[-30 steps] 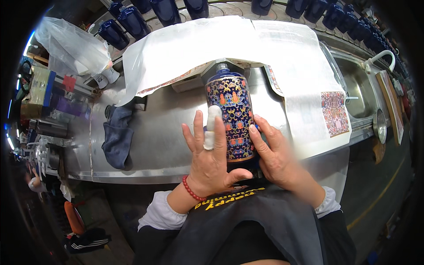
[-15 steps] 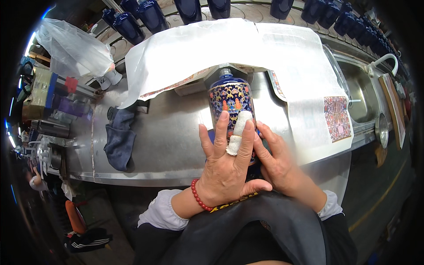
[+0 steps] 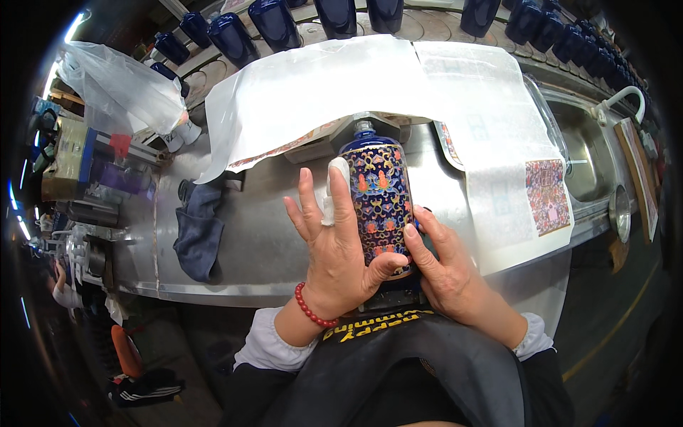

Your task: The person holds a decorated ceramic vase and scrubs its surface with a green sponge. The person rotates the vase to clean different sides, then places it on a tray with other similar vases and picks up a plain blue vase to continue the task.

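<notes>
Both hands' grip (image 3: 370, 249) cradles patterned vase (image 3: 380, 196) between

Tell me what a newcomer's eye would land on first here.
First, the dark blue vase with bright floral patterning, lying at the centre of the metal worktable, cradled between the left hand, which has a bandaged finger, and the right hand. Next, the big white paper sheets spread behind it, with a row of plain blue vases along the far edge.
</notes>
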Motion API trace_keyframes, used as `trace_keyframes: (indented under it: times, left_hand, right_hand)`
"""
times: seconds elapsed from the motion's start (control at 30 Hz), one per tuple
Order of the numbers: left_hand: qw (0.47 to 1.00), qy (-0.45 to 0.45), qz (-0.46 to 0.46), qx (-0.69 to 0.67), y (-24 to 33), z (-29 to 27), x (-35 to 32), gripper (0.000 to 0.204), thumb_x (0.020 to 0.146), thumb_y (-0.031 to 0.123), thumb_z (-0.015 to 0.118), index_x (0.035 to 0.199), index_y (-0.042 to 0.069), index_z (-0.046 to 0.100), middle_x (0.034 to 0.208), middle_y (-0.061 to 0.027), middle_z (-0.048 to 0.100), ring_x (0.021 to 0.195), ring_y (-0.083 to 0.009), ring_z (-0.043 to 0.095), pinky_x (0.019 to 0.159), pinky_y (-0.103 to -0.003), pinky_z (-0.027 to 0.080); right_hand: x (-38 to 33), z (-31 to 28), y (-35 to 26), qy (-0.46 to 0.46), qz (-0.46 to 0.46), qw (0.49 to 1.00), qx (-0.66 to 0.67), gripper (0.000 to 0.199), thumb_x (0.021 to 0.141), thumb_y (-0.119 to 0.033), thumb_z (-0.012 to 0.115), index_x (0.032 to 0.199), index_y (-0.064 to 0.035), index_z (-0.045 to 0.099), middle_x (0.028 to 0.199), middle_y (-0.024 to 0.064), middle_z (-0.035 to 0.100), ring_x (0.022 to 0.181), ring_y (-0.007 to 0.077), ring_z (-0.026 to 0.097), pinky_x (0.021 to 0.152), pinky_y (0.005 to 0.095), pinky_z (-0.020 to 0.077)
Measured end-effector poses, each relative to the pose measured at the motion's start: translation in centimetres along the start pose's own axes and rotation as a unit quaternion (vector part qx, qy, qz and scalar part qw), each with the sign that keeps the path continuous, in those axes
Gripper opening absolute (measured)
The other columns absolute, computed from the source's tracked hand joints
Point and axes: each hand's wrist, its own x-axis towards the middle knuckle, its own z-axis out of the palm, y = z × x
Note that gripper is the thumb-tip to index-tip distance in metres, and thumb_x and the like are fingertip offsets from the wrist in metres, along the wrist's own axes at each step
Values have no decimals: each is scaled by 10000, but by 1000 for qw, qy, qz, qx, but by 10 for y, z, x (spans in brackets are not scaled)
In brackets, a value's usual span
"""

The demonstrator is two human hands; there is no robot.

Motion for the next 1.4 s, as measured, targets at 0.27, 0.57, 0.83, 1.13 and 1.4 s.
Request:
trace_keyframes:
  times: [0.27, 0.57, 0.83, 1.13, 1.4]
  left_hand:
    - [999, 16, 36, -30, -3, 0, 3, 1214, 864, 870, 345, 1582, -90, 149, 1581, -286, 304, 1521, -485, 57, 1143, -690, -82]
    - [998, -26, 48, -17, -3, 4, 14, 1195, 883, 840, 372, 1579, -101, 132, 1547, -268, 375, 1513, -493, 51, 1138, -696, -83]
    - [999, -14, 16, 25, -11, -3, 19, 1035, 915, 791, 405, 1544, -28, 350, 1537, -279, 385, 1490, -504, 115, 1136, -700, -75]
    - [999, -2, 19, 37, -13, -6, 25, 987, 911, 776, 440, 1493, -21, 434, 1500, -254, 423, 1451, -449, 227, 1139, -704, -44]
    - [1000, 6, 20, 21, -19, -4, 26, 977, 909, 776, 442, 1489, -10, 449, 1469, -232, 464, 1419, -430, 276, 1146, -699, -23]
  right_hand:
    - [0, 0, 1, 3, 0, 1000, 13, 738, 775, 76, 630, 1483, -32, 455, 1514, 259, 396, 1155, 403, 579, 911, 450, 486]
    - [2, -2, 1, -2, -1, 1000, 16, 776, 764, 72, 633, 1505, -40, 430, 1513, 275, 387, 1165, 414, 571, 921, 459, 484]
    - [2, -4, 2, -10, -6, 1000, 3, 768, 768, 75, 635, 1501, -44, 435, 1510, 271, 391, 1185, 422, 566, 942, 473, 488]
    - [14, -22, -1, -37, 4, 998, 58, 708, 759, 91, 617, 1447, -31, 505, 1462, 275, 437, 1195, 430, 559, 965, 482, 481]
    - [84, -34, 23, 14, 14, 1000, 3, 701, 759, 85, 609, 1438, -62, 522, 1358, 217, 496, 1183, 418, 536, 1010, 475, 461]
